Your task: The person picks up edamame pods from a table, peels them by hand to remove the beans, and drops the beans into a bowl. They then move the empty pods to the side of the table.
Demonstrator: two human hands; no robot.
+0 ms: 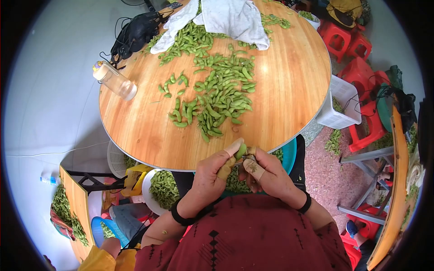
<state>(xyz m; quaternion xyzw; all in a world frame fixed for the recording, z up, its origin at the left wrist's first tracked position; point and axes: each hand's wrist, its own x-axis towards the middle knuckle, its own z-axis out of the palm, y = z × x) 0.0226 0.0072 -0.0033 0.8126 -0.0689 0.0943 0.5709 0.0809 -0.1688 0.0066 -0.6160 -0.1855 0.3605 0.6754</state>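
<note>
Over the table's front edge, my left hand (211, 170) pinches a green soybean pod (241, 151) between thumb and finger, which wear pale finger covers. My right hand (266, 170) is closed close beside it, its covered fingertips at the pod's right end. Whether both hands grip the same pod is hard to make out. Below my hands, partly hidden by them, is a teal basin (290, 156) with green pods or beans in it. A loose pile of soybean pods (219, 97) lies ahead on the round wooden table (289, 81).
White cloths (233, 20) cover more pods at the back. A clear bottle (118, 82) and a black bag (135, 36) lie at the left rim. A white bowl of pods (163, 187) is below left. A white crate (341, 101) and red stools (368, 122) stand right.
</note>
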